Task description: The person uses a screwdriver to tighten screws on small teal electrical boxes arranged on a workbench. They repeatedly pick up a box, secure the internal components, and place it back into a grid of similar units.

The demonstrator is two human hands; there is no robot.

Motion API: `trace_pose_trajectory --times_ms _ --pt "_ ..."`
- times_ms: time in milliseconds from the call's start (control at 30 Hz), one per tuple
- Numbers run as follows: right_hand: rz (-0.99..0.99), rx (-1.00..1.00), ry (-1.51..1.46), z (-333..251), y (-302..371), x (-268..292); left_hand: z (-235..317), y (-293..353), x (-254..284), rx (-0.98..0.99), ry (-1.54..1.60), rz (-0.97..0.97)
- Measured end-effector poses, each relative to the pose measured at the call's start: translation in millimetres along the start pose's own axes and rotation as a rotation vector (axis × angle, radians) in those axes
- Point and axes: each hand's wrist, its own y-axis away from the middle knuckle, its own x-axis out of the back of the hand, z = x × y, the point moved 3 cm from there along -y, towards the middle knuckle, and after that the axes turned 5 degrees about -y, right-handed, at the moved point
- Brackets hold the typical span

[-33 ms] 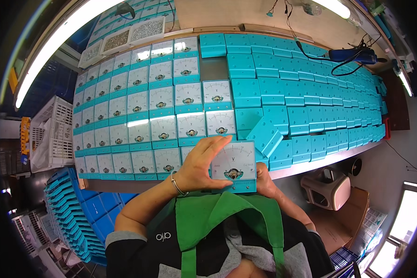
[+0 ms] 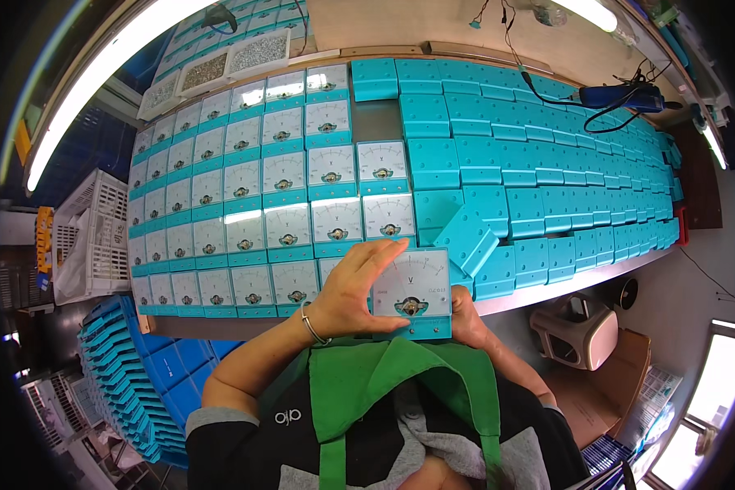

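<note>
Between my two hands a turquoise panel voltmeter (image 2: 412,286) with a white dial is held at the table's near edge, dial up. My left hand (image 2: 353,287) grips its left side, thumb at the lower edge and fingers along the top. My right hand (image 2: 466,317) closes on its right side near the lower corner; part of those fingers is hidden behind the meter. Just beyond, a turquoise cover (image 2: 468,241) lies askew on other covers. Rows of similar meters with white dials (image 2: 287,223) stand to the left. Rows of plain turquoise covers (image 2: 531,208) fill the right.
White trays of small metal parts (image 2: 257,53) sit at the back left. A blue power tool (image 2: 622,99) with a black cable lies at the back right. Stacked turquoise pieces (image 2: 126,380) and a white crate (image 2: 98,233) are at left, a beige stool (image 2: 576,332) at right.
</note>
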Motion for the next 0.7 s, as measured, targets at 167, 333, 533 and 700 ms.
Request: trace_pose_trajectory --times_ms 167,333,533,700 --pt "-0.014 -0.098 -0.003 -3 -2 0 -3 2 -3 0.017 0.005 -0.001" --pt "0.109 -0.09 0.144 7 -8 24 -24 18 -16 0.201 0.442 0.097" --pt "0.354 0.101 1.052 10 -19 77 -46 52 -40 0.558 1.236 -0.164" --pt "0.337 0.022 1.287 31 -21 92 -42 33 -29 0.522 1.537 -0.115"
